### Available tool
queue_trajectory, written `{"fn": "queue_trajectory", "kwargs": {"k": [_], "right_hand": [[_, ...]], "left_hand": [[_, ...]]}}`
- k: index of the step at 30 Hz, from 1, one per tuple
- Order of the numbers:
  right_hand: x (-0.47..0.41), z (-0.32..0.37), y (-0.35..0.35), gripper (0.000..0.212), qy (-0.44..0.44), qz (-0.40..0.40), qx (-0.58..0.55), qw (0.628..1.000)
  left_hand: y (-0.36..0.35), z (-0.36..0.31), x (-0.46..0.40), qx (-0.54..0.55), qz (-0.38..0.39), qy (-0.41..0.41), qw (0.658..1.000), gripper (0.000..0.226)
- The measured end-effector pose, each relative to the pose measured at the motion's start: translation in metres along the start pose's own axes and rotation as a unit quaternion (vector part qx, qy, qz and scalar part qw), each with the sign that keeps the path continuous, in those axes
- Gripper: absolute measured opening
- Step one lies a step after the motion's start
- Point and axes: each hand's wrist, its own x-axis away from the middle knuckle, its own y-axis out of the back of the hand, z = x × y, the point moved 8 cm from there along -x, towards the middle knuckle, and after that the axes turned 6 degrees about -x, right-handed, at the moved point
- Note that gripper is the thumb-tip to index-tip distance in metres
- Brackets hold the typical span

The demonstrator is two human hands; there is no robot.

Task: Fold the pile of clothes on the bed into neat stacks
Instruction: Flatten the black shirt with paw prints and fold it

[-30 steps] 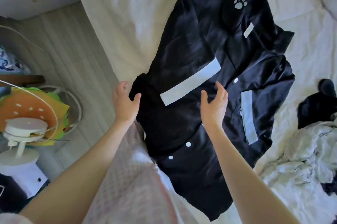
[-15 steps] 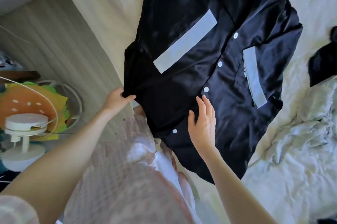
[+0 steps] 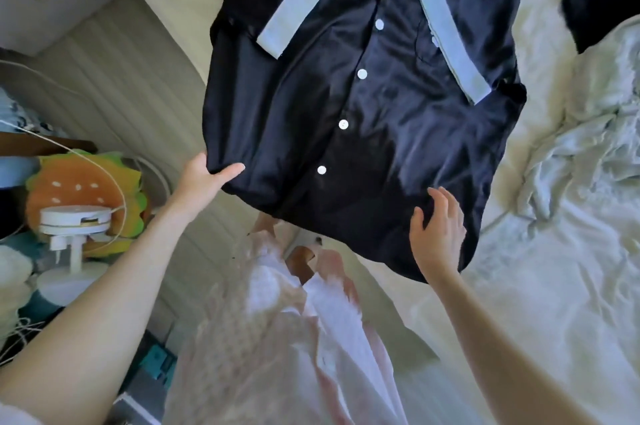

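The black shirt (image 3: 363, 95) is laid button-side up on the bed (image 3: 554, 286), hem hanging off the edge. Its hem corner is pinched by the left hand (image 3: 204, 179); the right hand (image 3: 438, 234) is spread flat nearby. Hem probably best pulled taut before folding. Beside the shirt, rumpled pale laundry (image 3: 581, 165); a burger cushion (image 3: 83, 192) sits on the floor.

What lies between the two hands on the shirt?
In the head view, the dark shirt's bottom hem and its lowest white button lie between left hand and right hand.
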Motion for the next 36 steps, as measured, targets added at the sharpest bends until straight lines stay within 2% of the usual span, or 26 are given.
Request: {"fn": "queue_trajectory", "kwargs": {"k": [5,7,9,11,12,15,17,19,20,23,25,28,30,33,35,36], "right_hand": [[0.017,-0.083,0.013,0.047,-0.177,-0.041,-0.047,0.982],[0.025,-0.112,0.008,0.049,-0.247,-0.035,-0.097,0.964],[0.030,-0.134,0.001,0.041,-0.306,-0.023,-0.171,0.936],[0.032,-0.146,-0.003,0.023,-0.330,-0.014,-0.222,0.917],[0.033,-0.149,-0.004,0.022,-0.333,-0.007,-0.230,0.914],[0.042,-0.157,-0.011,0.036,-0.355,0.025,-0.257,0.899],[0.054,-0.158,-0.020,0.025,-0.391,0.049,-0.320,0.862],[0.065,-0.161,-0.028,0.009,-0.435,0.046,-0.386,0.812],[0.069,-0.163,-0.031,0.011,-0.452,0.044,-0.405,0.794],[0.080,-0.166,-0.034,0.024,-0.479,0.020,-0.451,0.753],[0.088,-0.168,-0.036,0.021,-0.487,0.012,-0.480,0.730],[0.100,-0.172,-0.031,0.009,-0.489,0.022,-0.491,0.720],[0.105,-0.175,-0.022,0.007,-0.491,0.011,-0.504,0.711],[0.107,-0.173,-0.001,0.012,-0.483,-0.004,-0.533,0.695],[0.099,-0.165,0.017,0.023,-0.466,-0.014,-0.550,0.693],[0.093,-0.159,0.027,0.020,-0.454,-0.020,-0.553,0.699]], "left_hand": [[-0.012,0.045,0.032,-0.058,0.060,0.072,0.994,0.022],[-0.012,0.057,0.044,-0.058,0.060,0.090,0.992,0.021],[-0.009,0.061,0.054,-0.040,0.058,0.101,0.992,0.023],[-0.006,0.061,0.061,-0.032,0.050,0.108,0.992,0.026],[-0.003,0.059,0.065,-0.040,0.036,0.109,0.993,0.028],[0.008,0.049,0.074,-0.058,-0.028,0.094,0.993,0.036],[0.011,0.043,0.080,-0.055,-0.049,0.072,0.995,0.033],[0.009,0.040,0.085,-0.036,-0.021,0.052,0.998,0.028],[0.006,0.042,0.087,-0.021,0.002,0.051,0.998,0.028],[-0.003,0.052,0.096,0.030,0.055,0.090,0.994,0.034],[-0.010,0.060,0.104,0.072,0.084,0.136,0.984,0.036],[-0.014,0.069,0.118,0.112,0.115,0.204,0.966,0.041],[-0.011,0.068,0.126,0.132,0.103,0.225,0.960,0.035],[0.002,0.050,0.134,0.154,0.044,0.222,0.962,0.022],[0.011,0.033,0.136,0.169,0.010,0.214,0.962,0.026],[0.016,0.023,0.136,0.177,-0.004,0.209,0.962,0.029]]}}
